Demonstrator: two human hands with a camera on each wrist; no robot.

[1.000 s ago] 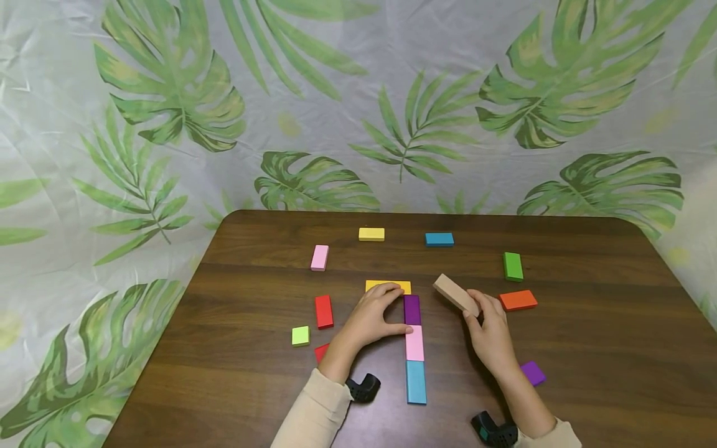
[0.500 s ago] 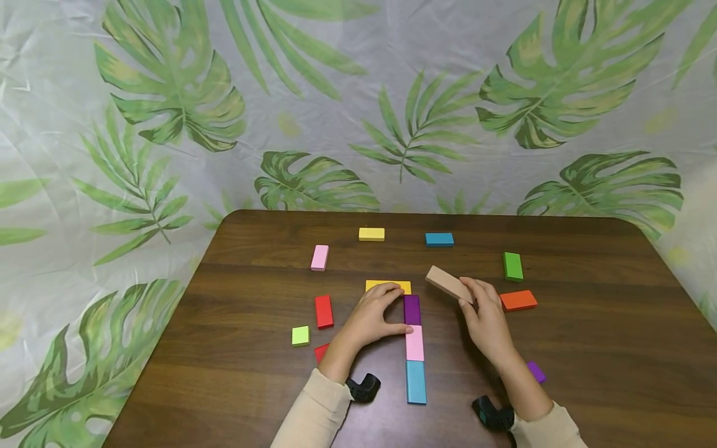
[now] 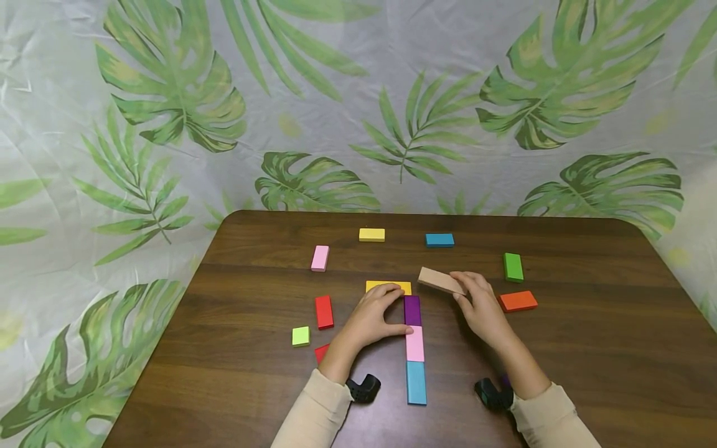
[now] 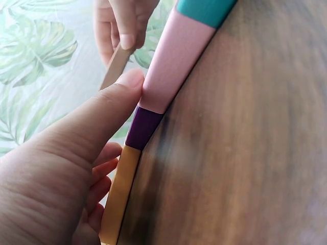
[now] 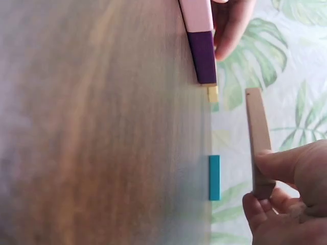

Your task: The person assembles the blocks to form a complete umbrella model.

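An L of flat wooden blocks lies mid-table in the head view: an orange-yellow block [image 3: 374,285] across the top, then a purple one [image 3: 412,310], a pink one [image 3: 415,345] and a light blue one [image 3: 416,382] running toward me. My left hand [image 3: 366,318] spans the corner, thumb against the pink block's side and fingertips at the orange-yellow block. Between right thumb and fingers, my right hand [image 3: 484,311] pinches one end of a plain wood block [image 3: 439,280]. The right wrist view shows this plain block [image 5: 258,125] held above the table, its free end pointing toward the L.
Loose blocks surround the L: yellow [image 3: 372,235], blue [image 3: 439,240], pink [image 3: 320,258], green [image 3: 513,267], orange-red [image 3: 518,301], red [image 3: 323,312] and lime [image 3: 300,336]. Another red block [image 3: 322,353] is partly behind the left arm. A leaf-printed cloth [image 3: 313,112] hangs behind the table.
My right hand has moved left and slightly away from me, bringing the plain wood block nearer the L's corner and turning it flatter. The left hand has stayed in place.
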